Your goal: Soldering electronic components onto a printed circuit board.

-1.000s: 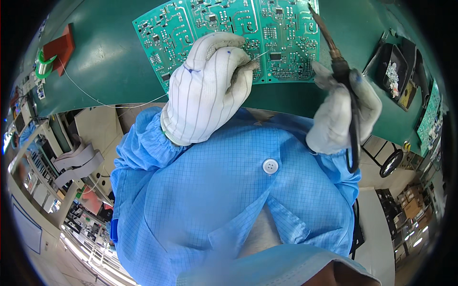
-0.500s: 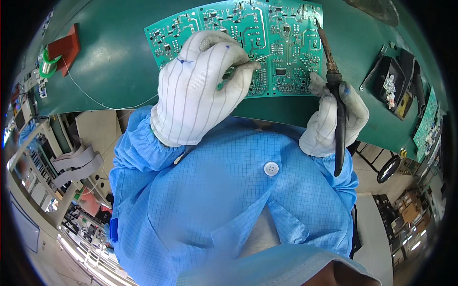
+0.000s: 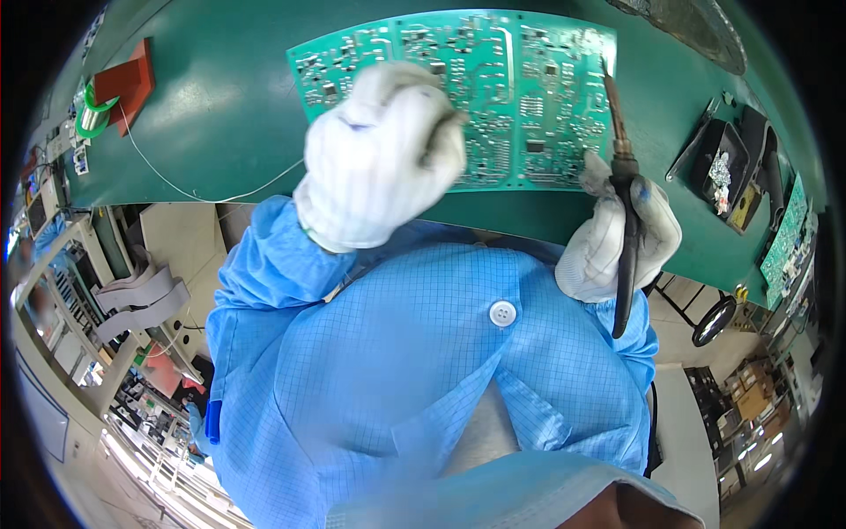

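Observation:
A green circuit board panel (image 3: 490,132), divided into sections and covered with small soldered parts, lies on the bench in front of me. My left hand (image 3: 379,159), in a white striped glove, is curled over the panel's left part and smeared by motion. Thin solder wire (image 3: 242,196) runs into this closed hand; its tip is not visible. In my gloved right hand (image 3: 617,234) is a soldering iron (image 3: 627,212), its dark handle toward me and its brown tip pointing away along the panel's right edge. A right fingertip is at the panel's lower right corner.
The solder spool (image 3: 91,115) sits on a red-brown stand (image 3: 126,85) at the left. To the right, a black tray (image 3: 718,167) holds crumpled silvery bits. Another green board (image 3: 782,242) lies at the right bench edge. A dark rounded object (image 3: 696,31) is at the far right.
The circuit board panel has shifted right and slightly toward me. My left hand moved right with it and blurs; the wire tip that stuck out from its fingers no longer shows.

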{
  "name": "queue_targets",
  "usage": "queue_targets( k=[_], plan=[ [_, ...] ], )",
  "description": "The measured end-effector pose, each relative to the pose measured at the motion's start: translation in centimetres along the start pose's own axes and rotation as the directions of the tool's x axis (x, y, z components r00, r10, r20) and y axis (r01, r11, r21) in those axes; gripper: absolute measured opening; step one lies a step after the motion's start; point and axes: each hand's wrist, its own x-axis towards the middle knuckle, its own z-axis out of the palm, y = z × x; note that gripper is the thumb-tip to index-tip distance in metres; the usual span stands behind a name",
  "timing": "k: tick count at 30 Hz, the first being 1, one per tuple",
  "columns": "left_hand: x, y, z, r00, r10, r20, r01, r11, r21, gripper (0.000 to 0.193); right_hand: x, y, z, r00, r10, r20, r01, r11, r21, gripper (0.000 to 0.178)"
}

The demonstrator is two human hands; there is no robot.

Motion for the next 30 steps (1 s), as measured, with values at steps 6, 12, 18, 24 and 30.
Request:
queue_targets(
  k=[6,12,18,24,30],
  plan=[
    [0.1,1.6,1.9,0.999,0.039,-0.006,-0.038,0.993,0.113,0.019,1.3,-0.9,-2.3,0.995,-0.038,0.088,0.041,0.999,-0.028,0.043],
    [0.2,1.4,2.2,0.998,0.049,-0.024,-0.047,0.994,0.096,0.022,2.0,-0.9,-1.7,0.956,-0.092,0.279,0.100,0.995,-0.015,0.045],
    [0.0,1.3,2.2,0.999,0.039,-0.004,-0.039,0.998,0.051,0.024,2.4,-0.6,-1.4,0.954,-0.107,0.279,0.107,0.994,0.016,0.045],
    [0.3,1.3,2.0,0.999,0.043,0.019,-0.044,0.998,0.044,0.025,2.4,-0.4,-1.4,0.953,-0.096,0.287,0.090,0.995,0.036,0.046],
    [0.4,2.4,1.6,0.996,-0.071,0.049,0.069,0.997,0.037,0.023,2.2,-0.5,-1.7,0.944,-0.070,0.323,0.074,0.997,0.001,0.048]
  ],
)
